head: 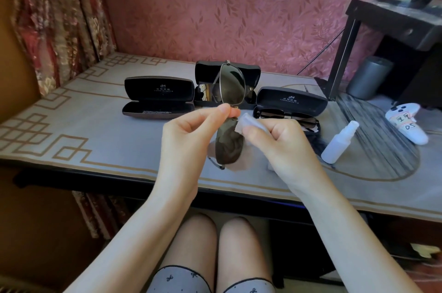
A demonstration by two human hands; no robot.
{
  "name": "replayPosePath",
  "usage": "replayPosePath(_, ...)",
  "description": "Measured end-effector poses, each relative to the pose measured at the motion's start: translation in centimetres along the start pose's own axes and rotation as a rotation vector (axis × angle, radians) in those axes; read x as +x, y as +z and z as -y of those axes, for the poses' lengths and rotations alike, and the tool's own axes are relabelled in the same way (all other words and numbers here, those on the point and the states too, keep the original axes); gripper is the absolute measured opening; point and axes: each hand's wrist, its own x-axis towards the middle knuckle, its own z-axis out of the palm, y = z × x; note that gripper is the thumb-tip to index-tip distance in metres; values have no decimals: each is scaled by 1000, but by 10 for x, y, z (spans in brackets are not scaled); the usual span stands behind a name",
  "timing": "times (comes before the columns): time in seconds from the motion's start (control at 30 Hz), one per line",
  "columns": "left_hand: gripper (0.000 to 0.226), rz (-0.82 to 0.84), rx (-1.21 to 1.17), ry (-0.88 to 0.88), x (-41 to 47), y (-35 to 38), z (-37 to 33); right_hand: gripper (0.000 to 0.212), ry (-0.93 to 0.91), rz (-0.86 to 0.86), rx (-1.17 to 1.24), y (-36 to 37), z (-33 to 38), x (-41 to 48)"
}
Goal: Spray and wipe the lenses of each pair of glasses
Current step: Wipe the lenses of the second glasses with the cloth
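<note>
Grey matting with a gold fret border covers the surface (95,130), which carries all the items below.

Cases, black, three, lids raised, in a row at the far side:
- left case (157,97): no glasses in it that I can make out
- middle case (248,72): a folded pair (203,93) inside
- right case (291,101): a dark pair (287,116) lying in its tray

Left hand (189,135): raised over the surface with the wrist bent. My thumb and forefinger pinch the bridge of the sunglasses (230,87).

Right hand (282,139): raised just beside the left. My fingers are curled around the cloth (251,121), pressing it to the top edge of the lower lens.

Sunglasses: held in the air between both hands and clear of the surface. The long axis stands on end, with one lens up and away from me and the other down and near. I judge that the wipe runs down the near lens, and my right hand is the closer one to it.

Spray bottle (339,142): white, lying tilted on the surface to the right of my right hand, apart from it and untouched.
</note>
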Motion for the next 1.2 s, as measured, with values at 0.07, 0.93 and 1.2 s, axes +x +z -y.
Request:
replayPosePath(0.07, 16, -14, -4, -3, 0, 1, 1, 51, 20, 10, 15, 1, -1, -1)
replayPosePath(0.93, 33, 41, -3, -46, 1, -1, 2, 47, 49, -35, 197, 6, -3, 4)
replayPosePath(1.2, 21, -3, -66, -54, 2, 0, 4, 49, 228, -6, 373, 11, -12, -4)
